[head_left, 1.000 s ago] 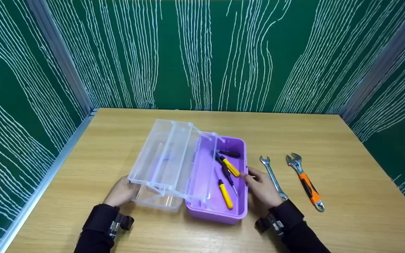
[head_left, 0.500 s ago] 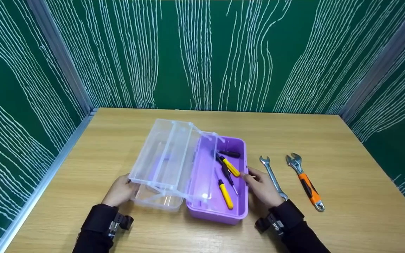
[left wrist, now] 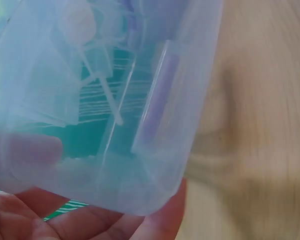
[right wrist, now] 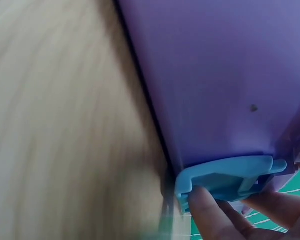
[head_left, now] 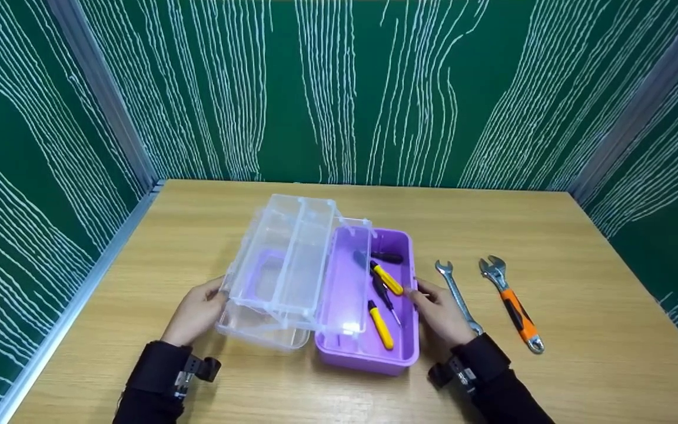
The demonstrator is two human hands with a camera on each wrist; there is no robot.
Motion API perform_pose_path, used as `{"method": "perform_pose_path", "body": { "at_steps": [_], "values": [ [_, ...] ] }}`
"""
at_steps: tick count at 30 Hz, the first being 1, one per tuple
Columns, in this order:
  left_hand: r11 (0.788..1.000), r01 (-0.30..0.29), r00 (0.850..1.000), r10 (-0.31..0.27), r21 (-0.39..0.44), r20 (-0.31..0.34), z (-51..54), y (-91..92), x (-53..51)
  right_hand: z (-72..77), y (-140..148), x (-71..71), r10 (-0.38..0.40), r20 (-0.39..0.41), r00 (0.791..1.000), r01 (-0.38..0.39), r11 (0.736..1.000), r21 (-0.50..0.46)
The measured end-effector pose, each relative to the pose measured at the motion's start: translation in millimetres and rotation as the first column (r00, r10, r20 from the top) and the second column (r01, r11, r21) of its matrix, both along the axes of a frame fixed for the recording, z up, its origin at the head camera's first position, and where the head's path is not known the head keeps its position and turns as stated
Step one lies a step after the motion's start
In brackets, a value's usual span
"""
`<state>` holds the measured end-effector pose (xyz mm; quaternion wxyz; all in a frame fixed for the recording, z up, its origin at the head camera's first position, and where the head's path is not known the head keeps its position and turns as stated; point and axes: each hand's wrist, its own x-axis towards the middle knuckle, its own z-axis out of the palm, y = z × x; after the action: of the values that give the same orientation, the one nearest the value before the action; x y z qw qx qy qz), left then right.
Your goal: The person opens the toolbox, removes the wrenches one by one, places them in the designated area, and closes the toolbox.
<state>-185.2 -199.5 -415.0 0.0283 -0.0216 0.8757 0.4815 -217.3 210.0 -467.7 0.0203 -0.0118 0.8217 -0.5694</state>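
A purple toolbox (head_left: 362,360) stands on the table, its clear lid (head_left: 265,337) swung out to the left. Clear folding trays (head_left: 298,253) spread out above the lid and partly over the box. Inside lie a yellow-handled screwdriver (head_left: 381,327), another yellow-handled tool (head_left: 387,278) and black-handled screwdrivers (head_left: 382,290), some partly behind a tray. My left hand (head_left: 196,312) grips the lid's outer edge; in the left wrist view its thumb shows blurred through the plastic. My right hand (head_left: 444,312) holds the box's right side, thumb at the rim, with fingers on a blue latch (right wrist: 225,167).
To the right of the box lie an open-end wrench (head_left: 458,297), partly behind my right hand, and an adjustable wrench (head_left: 514,309) with an orange and black handle. Green patterned panels (head_left: 327,94) rise behind the wooden table (head_left: 198,203) and on both sides.
My left hand has raised the lid slightly, and the trays have shifted right, further over the box. The box has moved a little to the right. My right hand has stayed nearly still.
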Motion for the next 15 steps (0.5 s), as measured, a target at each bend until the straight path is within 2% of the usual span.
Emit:
{"method": "perform_pose_path", "body": {
  "at_steps": [5, 11, 15],
  "values": [
    [0.999, 0.008, 0.999, -0.009, -0.031, -0.039, 11.6, 5.0, 4.3, 0.8, 1, 1.4, 0.0, -0.005, 1.0, 0.0, 1.0, -0.002],
    [0.998, 0.034, 0.998, -0.037, -0.053, -0.055, 32.1, 16.5, 11.2, 0.0, 2, 1.7, 0.013, -0.026, 1.0, -0.012, 1.0, 0.028],
    [0.997, 0.035, 0.994, -0.042, -0.067, -0.104, 45.1, 25.9, 15.0, -0.6, 3, 1.1, 0.028, -0.021, 0.999, -0.027, 0.999, 0.033]
  ]
}}
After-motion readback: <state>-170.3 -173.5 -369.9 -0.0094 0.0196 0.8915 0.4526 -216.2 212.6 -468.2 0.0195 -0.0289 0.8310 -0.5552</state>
